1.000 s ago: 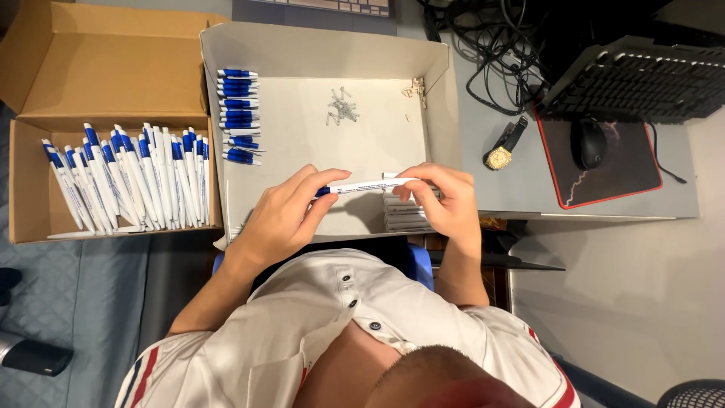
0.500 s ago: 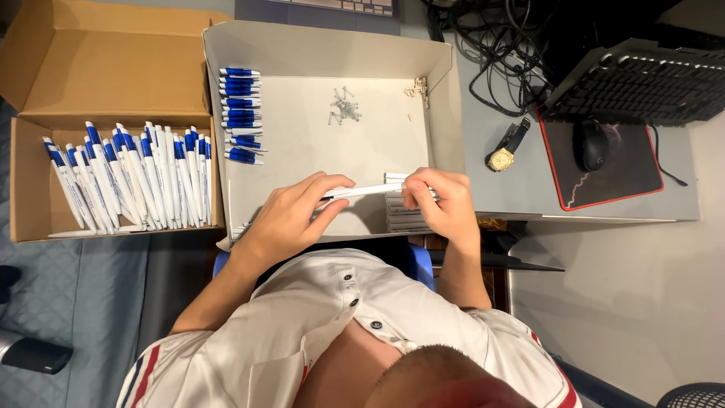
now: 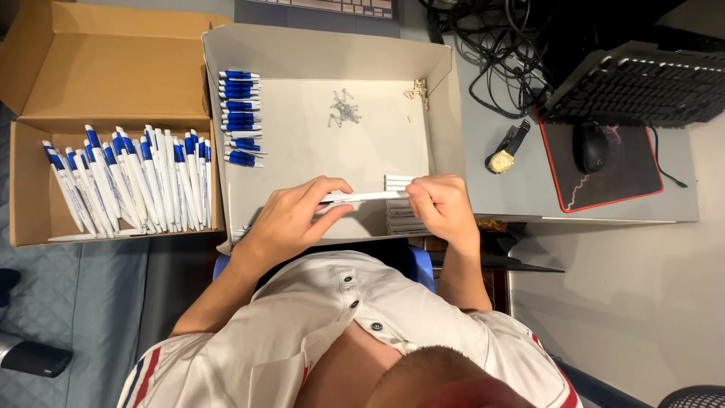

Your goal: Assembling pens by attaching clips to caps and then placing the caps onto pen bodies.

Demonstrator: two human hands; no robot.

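Note:
Both hands hold one white pen barrel point(image 3: 368, 196) level over the near edge of a shallow grey tray point(image 3: 442, 113). My left hand point(image 3: 298, 215) pinches its left end and my right hand point(image 3: 442, 208) grips its right end. Just under my right hand lies a stack of white barrels point(image 3: 400, 219). A column of blue pen caps point(image 3: 239, 117) lines the tray's left side. Small springs point(image 3: 343, 109) and a few tiny parts point(image 3: 417, 91) lie at the tray's far end.
A brown cardboard box point(image 3: 30, 189) at the left holds several finished white and blue pens point(image 3: 128, 177). At the right lie a wristwatch point(image 3: 506, 151), a mouse point(image 3: 593, 147) on a red-edged pad, a black keyboard point(image 3: 642, 87) and tangled cables point(image 3: 491, 38).
The blue tip seen at the left end one second ago is now covered by my left fingers. Both hands have drawn closer along the barrel.

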